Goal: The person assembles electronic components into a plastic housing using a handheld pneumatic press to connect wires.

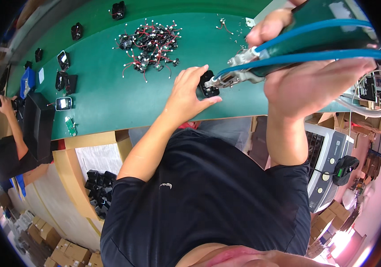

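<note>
My left hand (185, 91) steadies a small black plastic housing (208, 87) near the table's front edge, with the fingers on its far side and the thumb on its near side. My right hand (304, 86) is wrapped around a hand-held tool (237, 75) that looks like a screw-feeding driver. It has a metal nose, a dark blurred body and two blue tubes. The nose points left and down at the housing and overlaps its right part. Whether its tip touches the housing I cannot tell.
A pile of black parts with red wires (152, 44) lies on the green table (110, 107). More black housings (63, 60) stand on its left, by a blue bin (27, 83). A carton of black pieces (99, 191) and a grey-white machine (326, 164) flank me. Another person (5, 142) works at far left.
</note>
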Action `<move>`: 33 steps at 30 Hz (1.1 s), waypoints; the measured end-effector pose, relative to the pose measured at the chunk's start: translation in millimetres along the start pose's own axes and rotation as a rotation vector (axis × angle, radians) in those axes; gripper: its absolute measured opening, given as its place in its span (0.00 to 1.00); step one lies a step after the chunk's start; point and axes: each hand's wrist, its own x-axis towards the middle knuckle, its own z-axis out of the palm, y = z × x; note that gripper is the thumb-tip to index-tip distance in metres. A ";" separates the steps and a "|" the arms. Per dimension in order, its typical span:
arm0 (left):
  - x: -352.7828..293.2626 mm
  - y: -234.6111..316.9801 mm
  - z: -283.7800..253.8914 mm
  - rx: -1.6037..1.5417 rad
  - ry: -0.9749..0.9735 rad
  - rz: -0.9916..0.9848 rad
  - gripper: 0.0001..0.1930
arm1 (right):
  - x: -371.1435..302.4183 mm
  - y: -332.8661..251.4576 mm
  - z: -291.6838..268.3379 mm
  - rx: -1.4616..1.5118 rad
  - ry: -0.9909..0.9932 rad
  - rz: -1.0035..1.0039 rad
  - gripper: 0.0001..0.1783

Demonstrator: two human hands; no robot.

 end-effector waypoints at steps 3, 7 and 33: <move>2.5 -0.4 2.5 -0.012 0.014 0.066 0.45 | -6.8 7.1 -24.8 -0.041 -0.149 0.105 0.61; 3.1 -1.3 1.8 -0.012 0.016 0.104 0.45 | -9.6 40.0 -61.6 0.177 -0.480 0.052 0.69; 4.0 1.3 -0.9 -0.005 0.013 0.119 0.43 | -11.7 43.6 -69.4 0.130 -0.464 0.021 0.68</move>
